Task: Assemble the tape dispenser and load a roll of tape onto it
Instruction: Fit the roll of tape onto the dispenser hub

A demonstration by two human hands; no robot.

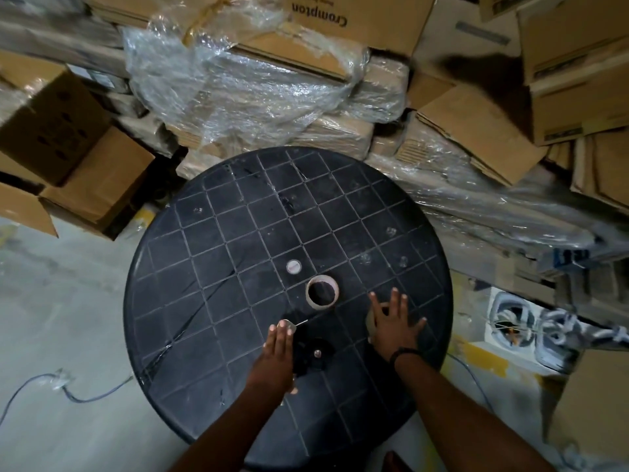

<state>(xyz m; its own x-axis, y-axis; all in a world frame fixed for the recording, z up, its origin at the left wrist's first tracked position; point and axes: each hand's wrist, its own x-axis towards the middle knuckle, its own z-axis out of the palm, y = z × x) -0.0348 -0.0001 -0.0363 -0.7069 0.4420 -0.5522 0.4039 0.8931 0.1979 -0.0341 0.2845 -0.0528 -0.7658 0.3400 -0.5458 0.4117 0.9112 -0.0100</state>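
Observation:
On the round black table (211, 260) lies a black tape dispenser (311, 352) with a small metal stud on its hub, near the front edge. My left hand (277, 349) rests flat along the dispenser's left side, fingers straight and together. A thin metal blade piece (295, 325) shows at my fingertips. A near-empty cardboard tape core (322, 291) lies beyond the dispenser. My right hand (391, 327) is spread over a tape roll (370, 323), which is mostly hidden beneath it. A small white round cap (293, 266) lies farther back.
Cardboard boxes (78, 172) and boxes wrapped in clear plastic film (245, 83) are stacked close behind and to the right of the table. A grey cable (68, 393) runs across the concrete floor on the left. A white fan unit (531, 332) sits right of the table.

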